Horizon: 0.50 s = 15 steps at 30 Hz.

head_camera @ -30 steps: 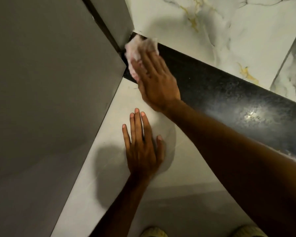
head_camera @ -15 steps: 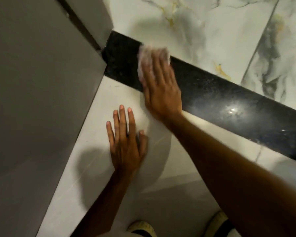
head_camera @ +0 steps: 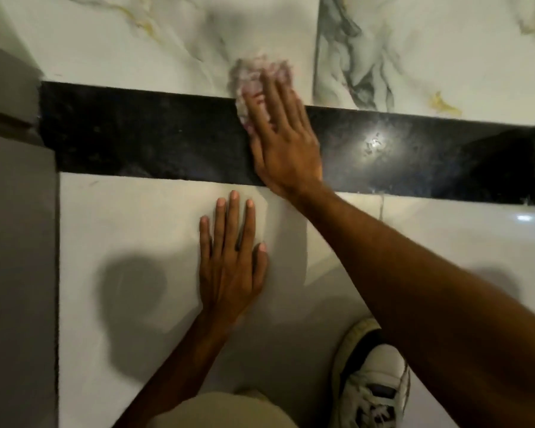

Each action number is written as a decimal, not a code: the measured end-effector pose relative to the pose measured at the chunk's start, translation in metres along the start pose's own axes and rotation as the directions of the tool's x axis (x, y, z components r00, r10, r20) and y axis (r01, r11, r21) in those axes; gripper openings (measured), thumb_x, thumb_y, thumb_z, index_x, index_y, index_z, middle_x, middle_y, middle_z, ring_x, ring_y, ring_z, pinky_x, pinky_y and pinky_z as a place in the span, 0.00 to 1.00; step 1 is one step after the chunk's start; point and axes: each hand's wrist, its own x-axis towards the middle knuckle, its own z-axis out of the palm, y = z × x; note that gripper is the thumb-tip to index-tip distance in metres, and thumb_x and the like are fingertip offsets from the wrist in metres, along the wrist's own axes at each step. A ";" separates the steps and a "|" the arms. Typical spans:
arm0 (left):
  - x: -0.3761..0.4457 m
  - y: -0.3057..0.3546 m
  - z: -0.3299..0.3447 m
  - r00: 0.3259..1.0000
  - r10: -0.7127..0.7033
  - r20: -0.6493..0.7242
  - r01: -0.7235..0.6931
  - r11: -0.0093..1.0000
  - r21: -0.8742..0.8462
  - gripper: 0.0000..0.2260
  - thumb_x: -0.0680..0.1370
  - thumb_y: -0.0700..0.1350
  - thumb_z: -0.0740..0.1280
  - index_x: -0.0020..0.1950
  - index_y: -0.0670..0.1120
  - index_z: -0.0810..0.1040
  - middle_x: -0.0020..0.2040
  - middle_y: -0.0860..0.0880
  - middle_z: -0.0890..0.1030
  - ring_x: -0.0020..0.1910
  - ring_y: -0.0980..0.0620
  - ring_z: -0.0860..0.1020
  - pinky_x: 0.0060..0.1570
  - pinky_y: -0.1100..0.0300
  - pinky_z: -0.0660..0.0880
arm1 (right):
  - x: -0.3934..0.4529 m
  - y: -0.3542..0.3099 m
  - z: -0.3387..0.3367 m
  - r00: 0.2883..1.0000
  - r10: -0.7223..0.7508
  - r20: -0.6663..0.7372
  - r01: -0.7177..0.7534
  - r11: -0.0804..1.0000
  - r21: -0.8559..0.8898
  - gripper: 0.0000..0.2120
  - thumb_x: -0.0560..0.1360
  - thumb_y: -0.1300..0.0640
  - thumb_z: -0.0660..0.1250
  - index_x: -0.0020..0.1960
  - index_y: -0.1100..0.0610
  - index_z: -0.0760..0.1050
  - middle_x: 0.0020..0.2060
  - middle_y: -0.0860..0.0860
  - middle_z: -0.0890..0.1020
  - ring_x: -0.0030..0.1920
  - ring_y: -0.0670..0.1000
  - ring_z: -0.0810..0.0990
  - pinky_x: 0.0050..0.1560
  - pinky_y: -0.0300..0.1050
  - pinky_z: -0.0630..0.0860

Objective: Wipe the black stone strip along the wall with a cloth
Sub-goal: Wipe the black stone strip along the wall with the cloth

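Observation:
A black stone strip [head_camera: 136, 140] runs left to right between the marble wall and the pale floor tile. My right hand [head_camera: 283, 143] lies flat across the strip near its middle, pressing a crumpled pinkish-white cloth [head_camera: 254, 78] under the fingers. The cloth sticks out past the fingertips onto the foot of the wall. My left hand [head_camera: 230, 261] rests palm down on the floor tile just below the strip, fingers together, holding nothing.
A white marble wall [head_camera: 136, 41] with grey and gold veins rises behind the strip. A grey panel [head_camera: 16, 242] borders the left side. My white and black shoe [head_camera: 371, 378] stands on the pale floor tile [head_camera: 121, 227] at lower right. A light glare shows on the strip's right part.
My right hand has slid the cloth rightward along the strip, away from the left corner by the grey panel. My left hand stays flat on the tile. The view has swung right.

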 end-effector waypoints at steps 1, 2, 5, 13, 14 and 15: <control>0.002 0.004 0.000 0.999 0.032 0.007 -0.032 0.999 0.013 0.29 0.88 0.53 0.51 0.89 0.44 0.57 0.88 0.39 0.59 0.88 0.39 0.57 0.86 0.36 0.56 | -0.018 0.008 -0.002 0.999 -0.039 -0.026 0.039 0.999 0.004 0.29 0.89 0.47 0.53 0.87 0.53 0.58 0.87 0.60 0.58 0.88 0.61 0.55 0.90 0.57 0.53; 0.004 0.009 0.000 0.997 0.070 0.015 -0.071 0.997 0.022 0.29 0.88 0.52 0.52 0.89 0.44 0.57 0.88 0.39 0.59 0.88 0.39 0.57 0.86 0.35 0.57 | -0.044 0.018 -0.006 0.998 -0.057 -0.037 0.058 0.998 0.014 0.28 0.89 0.48 0.54 0.87 0.53 0.59 0.87 0.60 0.59 0.88 0.60 0.55 0.90 0.57 0.54; 0.011 0.021 -0.002 0.986 0.162 0.043 -0.162 0.987 -0.017 0.30 0.87 0.52 0.55 0.89 0.43 0.57 0.89 0.39 0.58 0.88 0.38 0.57 0.85 0.33 0.58 | -0.140 0.055 -0.019 0.999 0.020 -0.025 -0.019 0.999 0.039 0.26 0.89 0.49 0.58 0.86 0.50 0.62 0.86 0.57 0.62 0.88 0.58 0.57 0.88 0.56 0.59; 0.033 0.057 0.011 0.956 0.285 0.062 -0.280 0.957 -0.077 0.32 0.88 0.54 0.52 0.90 0.46 0.49 0.91 0.42 0.50 0.90 0.42 0.50 0.88 0.38 0.50 | -0.099 0.153 -0.038 0.625 0.723 -0.293 -0.754 0.657 0.013 0.28 0.89 0.46 0.52 0.86 0.56 0.60 0.86 0.61 0.61 0.87 0.64 0.59 0.85 0.64 0.65; 0.036 0.063 0.013 0.948 0.311 0.065 -0.306 0.949 -0.073 0.32 0.88 0.55 0.51 0.90 0.46 0.49 0.91 0.42 0.50 0.90 0.42 0.49 0.88 0.38 0.50 | -0.083 0.154 -0.036 0.648 0.712 -0.270 -0.738 0.674 0.009 0.29 0.89 0.44 0.51 0.87 0.54 0.58 0.87 0.60 0.59 0.87 0.63 0.58 0.85 0.64 0.64; 0.040 0.070 0.015 0.938 0.338 0.075 -0.334 0.940 -0.069 0.31 0.88 0.55 0.50 0.90 0.46 0.48 0.91 0.42 0.49 0.90 0.42 0.49 0.88 0.38 0.50 | -0.075 0.152 -0.033 0.704 0.671 -0.232 -0.694 0.720 -0.024 0.29 0.89 0.43 0.49 0.88 0.53 0.56 0.87 0.59 0.57 0.88 0.61 0.56 0.86 0.63 0.62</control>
